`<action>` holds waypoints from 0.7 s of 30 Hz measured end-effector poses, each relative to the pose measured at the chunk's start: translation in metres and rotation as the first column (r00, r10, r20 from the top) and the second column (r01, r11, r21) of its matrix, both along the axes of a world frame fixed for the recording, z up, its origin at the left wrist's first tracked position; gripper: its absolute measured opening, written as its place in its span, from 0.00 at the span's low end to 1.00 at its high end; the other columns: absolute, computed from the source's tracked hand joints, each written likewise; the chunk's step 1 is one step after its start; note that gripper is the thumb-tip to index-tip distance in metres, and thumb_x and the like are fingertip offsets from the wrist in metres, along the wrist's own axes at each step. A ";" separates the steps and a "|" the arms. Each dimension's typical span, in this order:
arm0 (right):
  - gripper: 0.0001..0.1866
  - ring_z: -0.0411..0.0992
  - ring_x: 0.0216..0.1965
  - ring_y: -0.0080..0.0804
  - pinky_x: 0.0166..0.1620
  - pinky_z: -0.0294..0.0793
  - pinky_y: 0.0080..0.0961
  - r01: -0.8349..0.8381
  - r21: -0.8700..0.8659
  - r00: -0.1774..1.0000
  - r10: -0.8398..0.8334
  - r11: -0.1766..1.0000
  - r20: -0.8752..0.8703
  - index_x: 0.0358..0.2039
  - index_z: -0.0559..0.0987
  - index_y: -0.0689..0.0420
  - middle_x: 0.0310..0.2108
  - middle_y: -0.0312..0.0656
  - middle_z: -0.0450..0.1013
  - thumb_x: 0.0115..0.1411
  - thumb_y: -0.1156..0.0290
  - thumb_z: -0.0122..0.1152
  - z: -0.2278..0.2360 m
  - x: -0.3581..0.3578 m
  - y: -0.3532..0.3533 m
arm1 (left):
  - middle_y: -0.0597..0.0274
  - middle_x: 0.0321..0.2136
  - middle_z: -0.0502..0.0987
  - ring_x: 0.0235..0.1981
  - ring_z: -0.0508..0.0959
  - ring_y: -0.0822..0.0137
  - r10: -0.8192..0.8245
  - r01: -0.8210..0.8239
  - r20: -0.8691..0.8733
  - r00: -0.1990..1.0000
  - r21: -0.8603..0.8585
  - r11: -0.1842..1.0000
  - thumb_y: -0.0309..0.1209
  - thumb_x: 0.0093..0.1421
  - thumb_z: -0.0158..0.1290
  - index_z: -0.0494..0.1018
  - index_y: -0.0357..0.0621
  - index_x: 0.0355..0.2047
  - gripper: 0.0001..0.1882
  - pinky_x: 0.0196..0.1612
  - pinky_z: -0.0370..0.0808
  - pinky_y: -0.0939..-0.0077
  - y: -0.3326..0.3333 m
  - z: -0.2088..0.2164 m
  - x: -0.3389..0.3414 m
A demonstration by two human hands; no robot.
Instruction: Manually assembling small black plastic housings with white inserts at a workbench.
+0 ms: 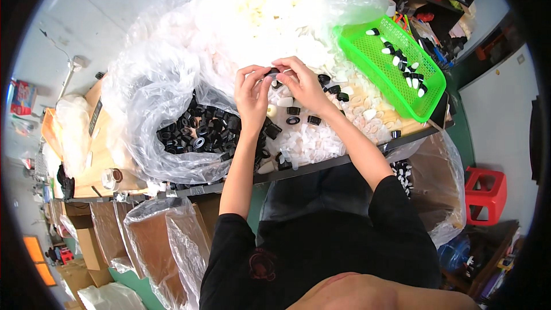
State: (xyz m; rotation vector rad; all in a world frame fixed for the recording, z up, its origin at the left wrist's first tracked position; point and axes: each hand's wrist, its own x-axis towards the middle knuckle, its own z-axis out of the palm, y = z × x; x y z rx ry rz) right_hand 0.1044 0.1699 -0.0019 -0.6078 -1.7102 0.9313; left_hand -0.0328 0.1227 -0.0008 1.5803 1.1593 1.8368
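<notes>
While the left grip (253,90) and right grip (305,88), fingertips nearly together, pinch a small black piece (272,72) between them, seemingly to steady it, black parts (215,130) fill a plastic bag (138,121) just left, a green basket (381,87) rightward, presumably for easy reach.

**Left hand (252,96) and right hand (308,89) meet above the desk (83,183)**

Both arms reach past the desk's near edge, bare below short black sleeves (229,241). The left forearm (238,169) runs almost straight away from the body; the right forearm (360,143) slants inward on a longer diagonal, crossing that edge farther right. Both hands are raised, their fingers (248,72) bent and their thumbs (265,88) opposed in a pinch. The fingertips come close together, well in from the near edge.
</notes>
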 end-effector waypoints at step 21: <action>0.10 0.71 0.31 0.23 0.34 0.72 0.17 -0.076 0.330 0.919 0.195 0.941 -0.343 0.43 0.76 0.64 0.39 0.42 0.71 0.67 0.72 0.52 0.159 0.012 -0.041 | 0.59 0.39 0.69 0.35 0.78 0.71 0.084 -0.024 -0.111 0.990 0.455 0.890 0.13 0.55 0.56 0.76 0.34 0.47 0.18 0.35 0.79 0.81 -0.039 0.158 0.024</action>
